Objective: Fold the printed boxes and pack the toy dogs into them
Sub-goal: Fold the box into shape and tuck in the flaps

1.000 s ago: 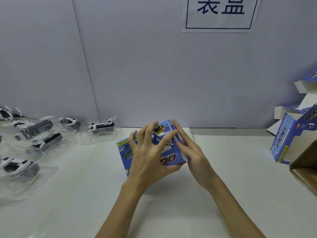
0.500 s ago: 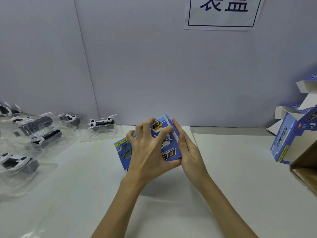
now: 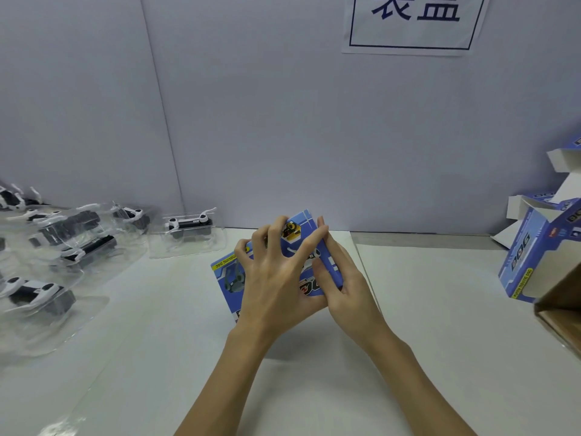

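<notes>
I've got the blue printed box (image 3: 231,280) held up off the white table (image 3: 424,325), between both hands. My left hand (image 3: 270,278) is spread over the printed front: fingers apart and curled, tips hooked at the top edge, thumb running across toward the right. My right hand (image 3: 342,278) is on the box's right side panel, fingers laid along that edge and wrapped against it, thumb tucked in by the lower front. So both are clamped on the box, not loose.

Risks as I see them:
- Can't tell from here whether the end flaps are tucked, since my hands hide top and bottom. If one's only half in, squeezing w/ the right fingers could crease the panel or pop the flap back out.
- Left fingertips press near the top edge; too much push prob. caves the thin card.
- Can't tell if a toy is inside. If it is and the bottom isn't locked, it could drop out under my palms.
- Toy dogs in clear blister shells (image 3: 188,234) sit well left of my left fingers; unfolded boxes (image 3: 522,262) are well right of my right fingers. A blind reach either way could knock them.
</notes>
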### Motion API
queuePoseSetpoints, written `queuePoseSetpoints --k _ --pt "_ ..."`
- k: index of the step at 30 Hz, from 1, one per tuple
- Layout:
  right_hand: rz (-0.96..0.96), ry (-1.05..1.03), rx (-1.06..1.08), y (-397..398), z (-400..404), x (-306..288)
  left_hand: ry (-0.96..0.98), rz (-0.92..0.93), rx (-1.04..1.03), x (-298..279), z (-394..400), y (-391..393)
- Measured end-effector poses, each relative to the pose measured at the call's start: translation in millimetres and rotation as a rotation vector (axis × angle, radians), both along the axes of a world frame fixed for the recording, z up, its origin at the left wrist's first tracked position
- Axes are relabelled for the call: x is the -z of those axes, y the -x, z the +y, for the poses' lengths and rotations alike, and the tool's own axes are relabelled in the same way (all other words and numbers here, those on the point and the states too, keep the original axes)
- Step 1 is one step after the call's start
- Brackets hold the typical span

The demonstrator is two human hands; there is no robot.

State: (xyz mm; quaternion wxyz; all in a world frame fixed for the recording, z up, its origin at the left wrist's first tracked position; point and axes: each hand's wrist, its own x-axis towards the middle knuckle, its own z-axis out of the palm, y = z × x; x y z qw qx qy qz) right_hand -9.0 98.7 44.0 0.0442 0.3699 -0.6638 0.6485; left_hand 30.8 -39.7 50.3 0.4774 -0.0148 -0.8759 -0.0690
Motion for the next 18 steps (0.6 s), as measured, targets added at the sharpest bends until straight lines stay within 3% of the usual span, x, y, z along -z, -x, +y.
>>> queuePoseSetpoints --k 11,18 --pt "-0.005 -0.070 0.071 1.7 -1.3 3.6 -0.036 0.014 0.057 3.9 -0.4 2.9" --pt "-0.056 -0.073 0.030 11.3 -3.5 22.8 0.067 -0.007 0.062 14.6 -15.6 13.8"
